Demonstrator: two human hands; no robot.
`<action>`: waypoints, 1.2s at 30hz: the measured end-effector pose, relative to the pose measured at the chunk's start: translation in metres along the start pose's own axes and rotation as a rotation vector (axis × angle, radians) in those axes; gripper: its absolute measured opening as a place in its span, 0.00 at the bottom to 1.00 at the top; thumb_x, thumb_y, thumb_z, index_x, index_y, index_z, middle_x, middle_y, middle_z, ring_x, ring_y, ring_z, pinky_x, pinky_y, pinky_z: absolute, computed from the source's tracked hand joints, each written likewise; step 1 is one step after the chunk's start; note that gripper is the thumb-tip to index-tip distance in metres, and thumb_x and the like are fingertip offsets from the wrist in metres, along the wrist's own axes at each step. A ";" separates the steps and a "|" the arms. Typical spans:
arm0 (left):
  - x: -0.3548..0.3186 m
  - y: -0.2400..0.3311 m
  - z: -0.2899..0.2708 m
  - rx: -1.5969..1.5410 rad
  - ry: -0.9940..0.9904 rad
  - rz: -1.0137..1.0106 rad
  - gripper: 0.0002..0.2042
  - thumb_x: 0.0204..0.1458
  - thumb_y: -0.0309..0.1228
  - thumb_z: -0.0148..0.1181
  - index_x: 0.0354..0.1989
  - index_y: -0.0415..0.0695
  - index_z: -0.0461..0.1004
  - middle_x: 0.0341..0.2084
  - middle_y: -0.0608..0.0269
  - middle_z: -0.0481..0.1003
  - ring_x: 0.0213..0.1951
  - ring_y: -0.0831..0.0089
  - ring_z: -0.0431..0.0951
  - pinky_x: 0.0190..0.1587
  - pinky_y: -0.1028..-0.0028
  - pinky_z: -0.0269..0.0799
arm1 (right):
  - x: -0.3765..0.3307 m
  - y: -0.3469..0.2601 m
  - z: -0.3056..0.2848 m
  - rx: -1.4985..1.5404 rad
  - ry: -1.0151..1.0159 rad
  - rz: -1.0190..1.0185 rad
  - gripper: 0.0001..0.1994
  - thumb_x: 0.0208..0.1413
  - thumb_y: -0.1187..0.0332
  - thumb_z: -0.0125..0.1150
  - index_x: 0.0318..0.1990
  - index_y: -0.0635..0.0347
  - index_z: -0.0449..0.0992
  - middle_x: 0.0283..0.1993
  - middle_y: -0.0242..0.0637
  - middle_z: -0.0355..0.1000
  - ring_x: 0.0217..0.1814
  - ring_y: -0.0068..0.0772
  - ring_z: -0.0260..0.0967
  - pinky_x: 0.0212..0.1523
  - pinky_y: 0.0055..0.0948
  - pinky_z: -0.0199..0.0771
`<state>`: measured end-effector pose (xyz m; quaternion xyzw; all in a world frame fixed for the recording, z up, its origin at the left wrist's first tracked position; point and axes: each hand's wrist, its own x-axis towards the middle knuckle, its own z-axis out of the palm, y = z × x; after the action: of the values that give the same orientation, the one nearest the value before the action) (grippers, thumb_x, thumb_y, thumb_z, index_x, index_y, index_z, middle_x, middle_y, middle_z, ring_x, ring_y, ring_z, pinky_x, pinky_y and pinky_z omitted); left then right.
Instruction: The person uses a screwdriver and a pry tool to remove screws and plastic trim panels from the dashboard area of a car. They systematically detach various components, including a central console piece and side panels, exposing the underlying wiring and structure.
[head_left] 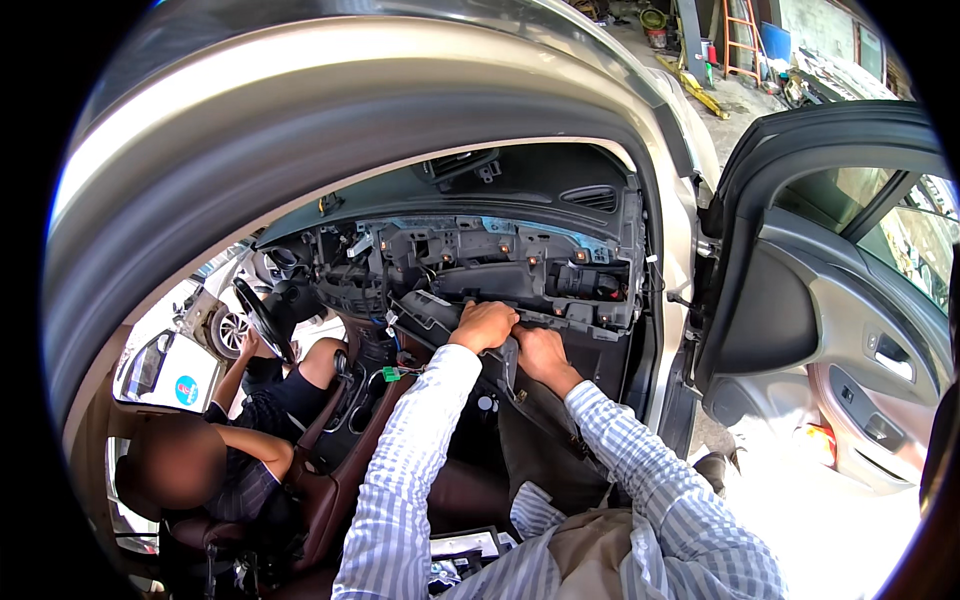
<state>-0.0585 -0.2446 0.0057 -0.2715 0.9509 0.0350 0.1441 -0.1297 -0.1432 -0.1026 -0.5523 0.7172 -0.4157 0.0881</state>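
The dashboard of a car is opened up on the passenger side, showing its black frame, brackets and clips. My left hand is closed on the upper edge of a dark plastic trim piece below the dashboard opening. Close beside it, my right hand grips the same piece, with its fingertips partly hidden. To the left of my left hand lies a grey plastic part along the dashboard's lower edge. Loose wires with a green connector hang by the centre console.
A person sits in the driver's seat, one hand near the steering wheel. The passenger door stands wide open on the right. Overhead curves the door-frame edge. An orange ladder and clutter stand in the workshop beyond.
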 end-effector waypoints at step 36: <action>0.011 -0.012 0.019 0.010 0.037 0.010 0.10 0.56 0.35 0.53 0.37 0.52 0.82 0.39 0.61 0.79 0.47 0.58 0.77 0.53 0.50 0.58 | 0.006 0.016 0.038 0.405 0.010 0.101 0.14 0.54 0.66 0.56 0.45 0.63 0.77 0.42 0.57 0.75 0.47 0.58 0.73 0.45 0.44 0.72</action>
<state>-0.0562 -0.2570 -0.0158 -0.2666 0.9549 0.0258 0.1279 -0.1214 -0.1668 -0.1356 -0.4847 0.6461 -0.5492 0.2143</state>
